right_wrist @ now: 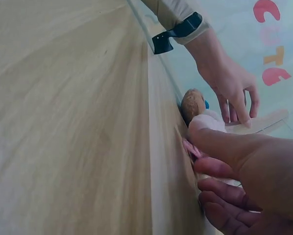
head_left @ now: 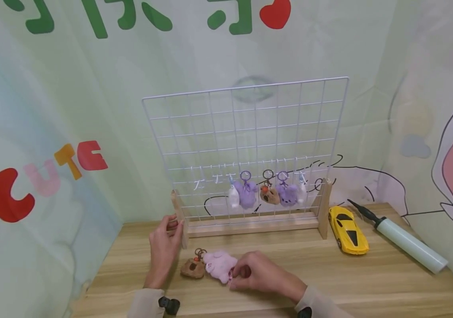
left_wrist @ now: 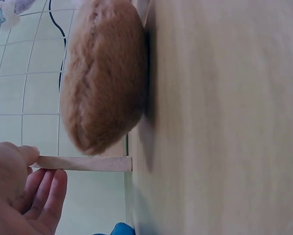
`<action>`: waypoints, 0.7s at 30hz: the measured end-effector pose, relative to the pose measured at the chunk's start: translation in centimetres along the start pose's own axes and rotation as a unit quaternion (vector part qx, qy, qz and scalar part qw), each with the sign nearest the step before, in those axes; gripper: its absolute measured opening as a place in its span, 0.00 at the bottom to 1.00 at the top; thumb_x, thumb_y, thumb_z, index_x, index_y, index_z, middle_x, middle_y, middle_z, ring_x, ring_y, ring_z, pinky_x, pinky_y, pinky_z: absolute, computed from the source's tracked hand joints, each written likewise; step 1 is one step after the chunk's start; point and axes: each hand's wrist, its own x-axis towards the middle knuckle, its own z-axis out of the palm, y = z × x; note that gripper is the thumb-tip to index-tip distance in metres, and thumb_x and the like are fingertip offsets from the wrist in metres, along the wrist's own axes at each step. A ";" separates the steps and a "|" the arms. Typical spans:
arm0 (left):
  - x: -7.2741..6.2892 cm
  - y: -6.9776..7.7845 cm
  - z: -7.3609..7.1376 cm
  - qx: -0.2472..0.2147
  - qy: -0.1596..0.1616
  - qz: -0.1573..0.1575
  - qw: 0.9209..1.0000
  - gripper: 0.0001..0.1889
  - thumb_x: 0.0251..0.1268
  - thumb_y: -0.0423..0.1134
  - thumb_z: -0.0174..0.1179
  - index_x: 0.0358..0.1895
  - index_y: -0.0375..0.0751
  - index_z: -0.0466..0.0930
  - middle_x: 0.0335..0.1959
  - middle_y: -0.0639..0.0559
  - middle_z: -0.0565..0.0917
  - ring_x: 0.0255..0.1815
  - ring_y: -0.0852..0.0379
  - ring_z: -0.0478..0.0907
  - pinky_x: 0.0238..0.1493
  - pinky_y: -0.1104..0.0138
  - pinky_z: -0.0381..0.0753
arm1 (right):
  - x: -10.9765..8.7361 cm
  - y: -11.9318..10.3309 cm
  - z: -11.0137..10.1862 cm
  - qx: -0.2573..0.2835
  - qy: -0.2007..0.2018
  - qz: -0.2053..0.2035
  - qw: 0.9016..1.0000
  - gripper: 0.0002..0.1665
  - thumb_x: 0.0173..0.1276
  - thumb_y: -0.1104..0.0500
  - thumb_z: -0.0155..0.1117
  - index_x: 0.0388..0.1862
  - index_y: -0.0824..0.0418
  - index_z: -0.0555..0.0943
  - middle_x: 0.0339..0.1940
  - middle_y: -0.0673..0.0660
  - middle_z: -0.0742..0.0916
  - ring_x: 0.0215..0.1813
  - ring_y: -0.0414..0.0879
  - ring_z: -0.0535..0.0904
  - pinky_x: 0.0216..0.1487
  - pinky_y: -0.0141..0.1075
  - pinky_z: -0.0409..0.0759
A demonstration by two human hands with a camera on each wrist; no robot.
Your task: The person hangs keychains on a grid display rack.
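My left hand (head_left: 165, 245) pinches the left wooden upright (left_wrist: 85, 163) of the white wire grid rack (head_left: 255, 87), thumb on one face and fingers on the other. On the table, my right hand (head_left: 264, 274) holds the pink plush keychain (head_left: 219, 265) by its small pink strap (right_wrist: 193, 148). The fingertips partly hide that strap. Beside the pink plush lies a brown plush keychain (head_left: 192, 268), which looms close in the left wrist view. From the rack's hooks hang purple plush keychains (head_left: 246, 195), another brown plush keychain (head_left: 269, 194) and white ones (head_left: 234, 197).
Right of the rack stands a yellow toy car (head_left: 348, 230), with a pale green hand pump (head_left: 411, 245) beyond it. Several bare white hooks (head_left: 199, 183) stick out at the rack's left. A printed cloth backdrop (head_left: 123, 66) rises behind the wooden table (head_left: 389, 287).
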 end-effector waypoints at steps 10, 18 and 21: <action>-0.1 -0.1 0.1 0.003 0.009 0.012 1.000 0.11 0.75 0.33 0.70 0.53 0.30 0.86 0.43 0.32 0.93 0.41 0.37 0.94 0.43 0.49 0.95 | 0.6 -0.3 0.9 0.000 0.054 0.078 0.995 0.15 0.62 0.48 0.86 0.26 0.49 0.86 0.20 0.36 0.82 0.25 0.26 0.73 0.28 0.22 0.78; -0.2 0.0 0.1 0.006 0.008 0.002 1.000 0.12 0.75 0.35 0.71 0.53 0.31 0.86 0.44 0.33 0.93 0.42 0.38 0.94 0.44 0.48 0.95 | 0.7 0.3 0.5 0.026 0.062 0.094 0.993 0.11 0.63 0.59 0.85 0.28 0.52 0.88 0.22 0.39 0.84 0.26 0.27 0.76 0.29 0.23 0.80; -0.1 0.1 0.0 0.007 0.007 0.000 1.000 0.12 0.75 0.36 0.71 0.53 0.31 0.86 0.44 0.33 0.93 0.42 0.39 0.94 0.44 0.48 0.95 | 0.6 0.4 -0.2 0.039 0.055 0.102 0.992 0.11 0.63 0.63 0.84 0.30 0.55 0.86 0.24 0.42 0.85 0.27 0.29 0.77 0.31 0.24 0.81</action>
